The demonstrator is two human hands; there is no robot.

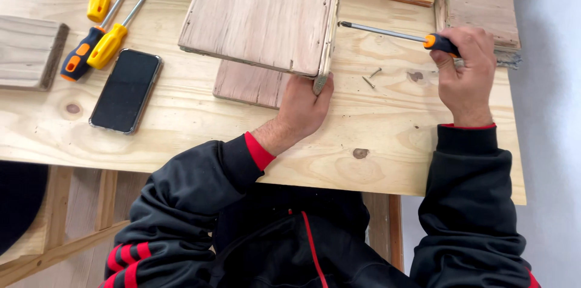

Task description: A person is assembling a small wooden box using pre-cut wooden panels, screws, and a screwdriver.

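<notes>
Right hand (465,70): grip clamped around the orange-and-black handle of a screwdriver (393,35), right of centre frame. Shaft runs level toward the left; its tip meets the right-hand edge of a plywood panel (257,16) at upper centre. Whether the tip sits in a screw head there is too small to tell.

Left hand (302,106): fingers closed over the lower right corner of that panel, bracing its thin side strip (330,34) from below. The panel rests tilted on a smaller board (245,84) lying flat on the bench (181,124).

Two loose screws (371,77) lie on the bench just between the two hands, near the panel corner.

Judgement: the step in hand looks like driving or loosening a fastener in the panel's side edge. The next move would call for keeping the shaft square to the edge, steady push along its axis, and a firm left-hand brace so the panel does not slide.

Surroundings: three spare screwdrivers (100,28) at upper left, two yellow-handled and one dark with orange; a dark phone (126,89) face up just below them; a wood block (30,52) at far left; stacked boards (478,3) at upper right.
</notes>
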